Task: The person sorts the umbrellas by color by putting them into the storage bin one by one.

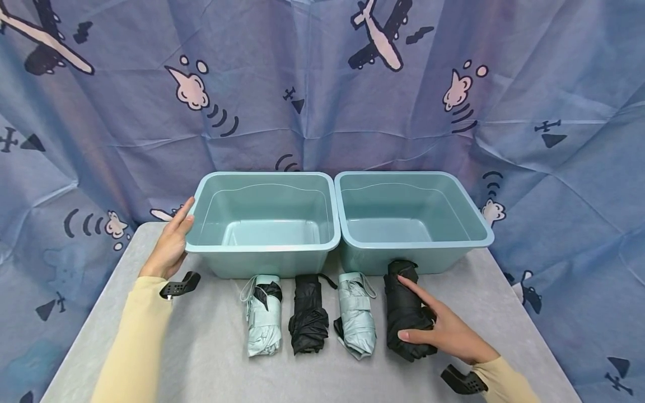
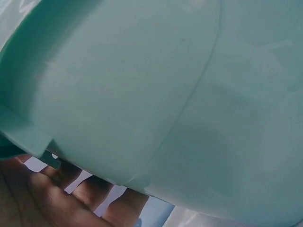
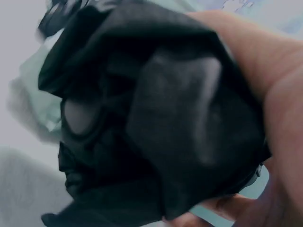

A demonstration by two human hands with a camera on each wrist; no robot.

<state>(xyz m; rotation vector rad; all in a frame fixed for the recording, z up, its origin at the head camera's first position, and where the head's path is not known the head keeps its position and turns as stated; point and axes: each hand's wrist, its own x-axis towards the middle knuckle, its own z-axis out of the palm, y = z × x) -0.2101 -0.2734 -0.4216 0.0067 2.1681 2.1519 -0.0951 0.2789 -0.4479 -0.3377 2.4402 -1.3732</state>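
My right hand [image 1: 448, 330] grips a black folded umbrella [image 1: 405, 313], the rightmost of a row on the table. Close up in the right wrist view, the bunched black fabric [image 3: 175, 109] fills the middle, with fingers and palm around its right side. My left hand [image 1: 168, 243] touches the left side of the left green bin [image 1: 262, 246], fingers stretched along its rim. The left wrist view shows the bin's wall [image 2: 142, 94] with fingers [image 2: 94, 191] by its edge. A pale green umbrella [image 1: 356, 313] lies left of the gripped one.
Further left lie another black folded umbrella [image 1: 308, 313] and another pale green one [image 1: 264, 319]. A second green bin [image 1: 415, 245] stands beside the first, behind the row. All rest on a grey table [image 1: 216, 364] before a blue patterned curtain [image 1: 322, 84].
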